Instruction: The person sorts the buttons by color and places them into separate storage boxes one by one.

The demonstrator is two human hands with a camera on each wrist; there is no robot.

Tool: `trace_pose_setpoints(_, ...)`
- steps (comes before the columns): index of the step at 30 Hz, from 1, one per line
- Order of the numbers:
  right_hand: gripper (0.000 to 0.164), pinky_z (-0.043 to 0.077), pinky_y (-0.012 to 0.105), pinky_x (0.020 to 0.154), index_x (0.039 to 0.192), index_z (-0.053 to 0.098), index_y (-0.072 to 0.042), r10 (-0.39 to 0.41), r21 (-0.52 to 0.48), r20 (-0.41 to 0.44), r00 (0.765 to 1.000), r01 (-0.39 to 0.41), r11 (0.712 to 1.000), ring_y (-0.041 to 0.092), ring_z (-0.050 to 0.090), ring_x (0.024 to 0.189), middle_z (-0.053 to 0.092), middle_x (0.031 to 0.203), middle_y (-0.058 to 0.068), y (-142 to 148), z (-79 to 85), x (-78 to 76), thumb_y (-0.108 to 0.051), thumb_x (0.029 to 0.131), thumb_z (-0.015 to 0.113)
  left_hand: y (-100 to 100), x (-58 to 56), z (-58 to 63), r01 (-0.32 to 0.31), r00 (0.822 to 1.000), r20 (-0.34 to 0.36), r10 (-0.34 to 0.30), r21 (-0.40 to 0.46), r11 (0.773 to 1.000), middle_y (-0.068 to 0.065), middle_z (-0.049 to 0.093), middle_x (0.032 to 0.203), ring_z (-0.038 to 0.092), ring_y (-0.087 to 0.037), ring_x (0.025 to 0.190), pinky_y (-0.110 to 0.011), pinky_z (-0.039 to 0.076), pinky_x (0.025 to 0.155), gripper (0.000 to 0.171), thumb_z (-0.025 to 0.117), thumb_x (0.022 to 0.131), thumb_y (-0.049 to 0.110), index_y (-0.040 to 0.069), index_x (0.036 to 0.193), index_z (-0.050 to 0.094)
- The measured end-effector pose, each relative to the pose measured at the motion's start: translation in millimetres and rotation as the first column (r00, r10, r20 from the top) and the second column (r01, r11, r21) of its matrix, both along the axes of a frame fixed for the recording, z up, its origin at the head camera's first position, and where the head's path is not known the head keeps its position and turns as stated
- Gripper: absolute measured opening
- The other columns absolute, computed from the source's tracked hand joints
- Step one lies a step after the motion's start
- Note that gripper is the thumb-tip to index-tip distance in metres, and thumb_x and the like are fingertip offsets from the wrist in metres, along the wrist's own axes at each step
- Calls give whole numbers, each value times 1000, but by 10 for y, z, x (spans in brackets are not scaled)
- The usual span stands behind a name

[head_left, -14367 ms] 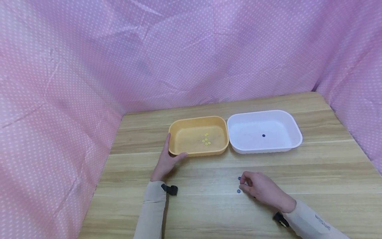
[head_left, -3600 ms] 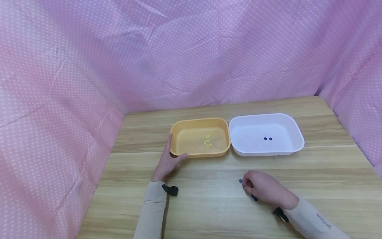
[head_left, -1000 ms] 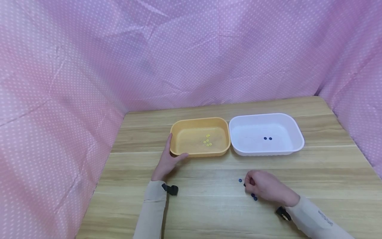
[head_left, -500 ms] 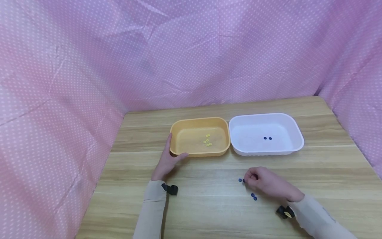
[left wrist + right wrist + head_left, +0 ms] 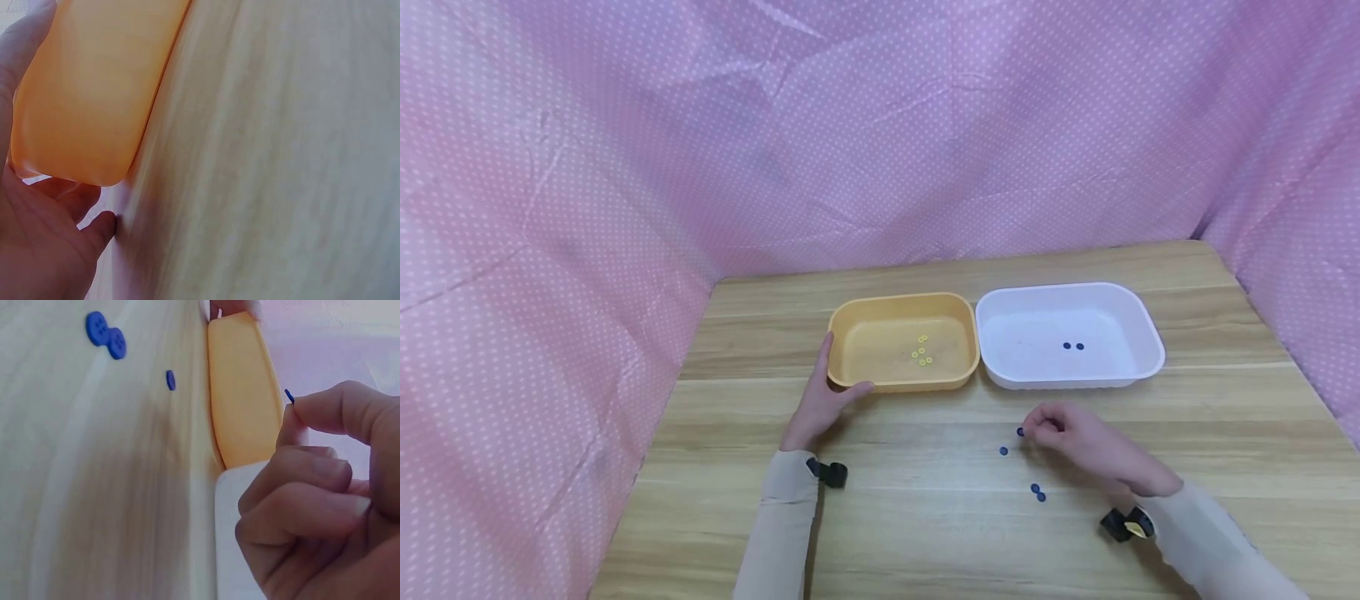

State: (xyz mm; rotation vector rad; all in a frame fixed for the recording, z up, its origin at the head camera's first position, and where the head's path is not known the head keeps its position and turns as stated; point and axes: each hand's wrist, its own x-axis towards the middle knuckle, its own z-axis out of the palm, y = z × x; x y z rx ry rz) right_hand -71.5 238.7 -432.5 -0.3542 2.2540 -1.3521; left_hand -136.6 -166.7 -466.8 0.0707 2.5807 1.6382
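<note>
My left hand [image 5: 818, 406] holds the near left corner of an orange plastic basin [image 5: 891, 387], the thumb along the front wall and the fingers at the left side. Several small yellow buttons [image 5: 922, 352] lie inside it. Above the table, my right hand [image 5: 1078, 440] pinches a dark blue button [image 5: 289, 396] on edge between thumb and index finger, the other fingers curled in. Two blue buttons [image 5: 106, 335] lie touching on the table, and a single blue button [image 5: 1003, 451] lies farther forward. Inside the white basin [image 5: 1067, 383] are two dark buttons [image 5: 1073, 346].
Both basins stand side by side on the wooden table [image 5: 910, 517], their neighbouring ends meeting. A pink dotted cloth [image 5: 880, 150] hangs behind the table and along its sides. Each wrist wears a black strap, such as the left strap [image 5: 827, 473].
Over the last second my right hand has lifted a blue button and moved forward and right toward the white basin. Earlier, a second dark button appeared in that basin. The left hand stays put.
</note>
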Motion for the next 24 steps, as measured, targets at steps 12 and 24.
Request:
trace_pose_setpoints(12, 19, 44, 23, 60, 105, 66, 0, -42, 3, -79, 996, 42, 999, 15, 51, 71, 61, 83, 9, 133, 185, -72, -16, 97, 58, -3, -5, 5, 14, 1000, -13, -14, 23, 1000, 1, 12, 162, 18, -19, 145, -41, 16, 117, 117, 84, 74, 44, 33, 156, 2)
trace_pose_setpoints(24, 21, 38, 26, 56, 104, 67, -3, -125, 31, -140, 982, 131, 991, 15, 44, 70, 58, 86, 7, 244, 424, -191, -22, 98, 59, 3, 1, 7, 11, 1000, 3, -12, 33, 999, 4, 13, 161, 20, -15, 144, -38, 16, 117, 117, 84, 73, 45, 34, 156, 2)
